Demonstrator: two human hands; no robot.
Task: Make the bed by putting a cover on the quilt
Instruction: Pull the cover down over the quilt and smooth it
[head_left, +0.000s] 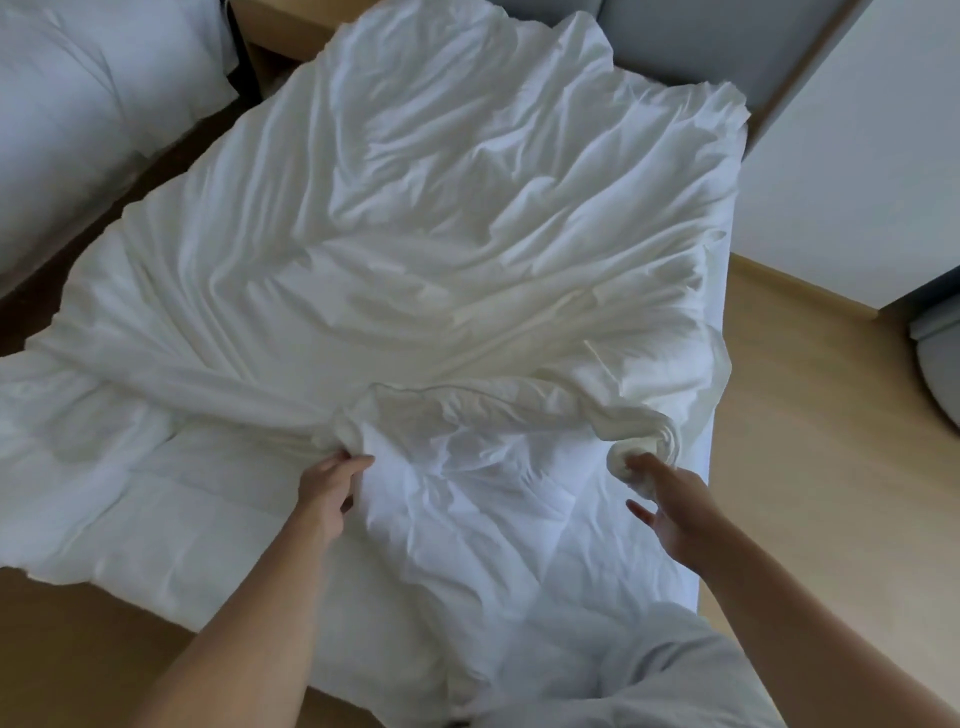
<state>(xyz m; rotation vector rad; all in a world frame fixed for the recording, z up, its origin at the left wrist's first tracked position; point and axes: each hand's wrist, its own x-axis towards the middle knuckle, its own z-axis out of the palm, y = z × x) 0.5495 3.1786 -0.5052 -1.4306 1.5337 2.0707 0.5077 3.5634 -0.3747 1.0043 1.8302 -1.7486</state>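
the cover (441, 208) is thin, matt, creased white cloth; the quilt (171, 499) looks padded; the floor (810, 467) is smooth pale wood.

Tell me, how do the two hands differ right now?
The left hand pinches the rolled cover at its left end. The right hand is spread open, fingertips only touching its right end. Both are bare and reach forward over the bed.

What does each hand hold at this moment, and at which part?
The left hand grips the cover at its bunched near edge. The right hand holds nothing; its straight fingers touch the rolled end.
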